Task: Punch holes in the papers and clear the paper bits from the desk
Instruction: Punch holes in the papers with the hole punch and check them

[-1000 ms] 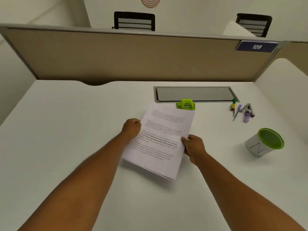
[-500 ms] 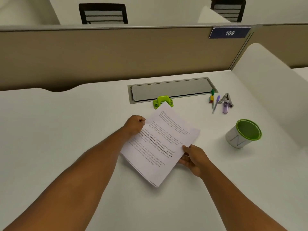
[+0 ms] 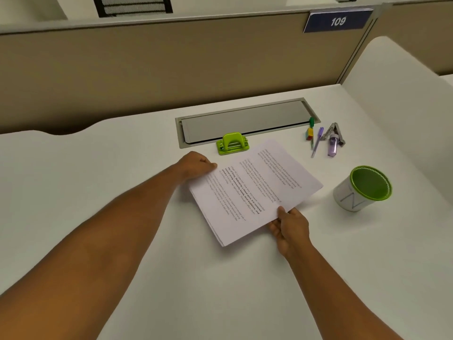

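Both hands grasp the papers (image 3: 255, 190) (a printed stack) over the tabletop (image 3: 98, 192); left hand (image 3: 196, 164) pinches one edge; right hand (image 3: 289, 225) the opposite; green hole punch (image 3: 232, 144) just beyond.

Matt white paper sheets (image 3: 255, 190), glossy green plastic punch (image 3: 232, 144), smooth desk (image 3: 98, 168).

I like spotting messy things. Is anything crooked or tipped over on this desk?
Yes. The papers sit slanted across the desk, held at two corners by the left hand and right hand. The cup on the right looks tilted. No paper bits show anywhere, and the puncher stands straight.
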